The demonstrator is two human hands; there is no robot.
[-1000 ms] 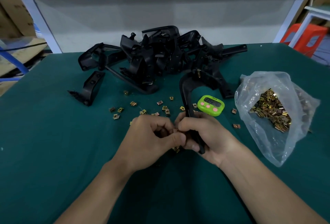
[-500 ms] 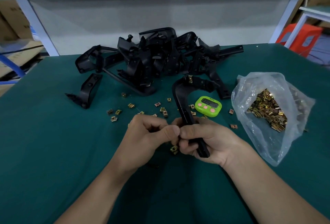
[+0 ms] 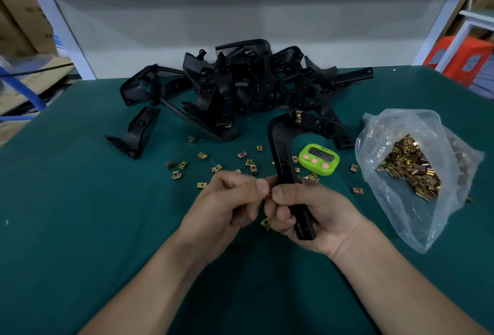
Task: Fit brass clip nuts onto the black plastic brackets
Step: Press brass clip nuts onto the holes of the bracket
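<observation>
Centrally, right hand (image 3: 320,217) gripping black bracket (image 3: 280,153), left hand (image 3: 224,209) pinching clip nut (image 3: 268,195) (barely a sliver visible).

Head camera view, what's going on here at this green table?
A person is fitting brass nuts to black brackets. The right hand grips a curved bracket with a fitted nut at its far end. The left hand pinches a clip nut, mostly hidden, against its edge. Loose nuts, a bag of nuts and a bracket pile lie nearby.

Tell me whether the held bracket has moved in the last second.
Yes, slightly: the bracket has come toward the person, judged against the green timer.
</observation>
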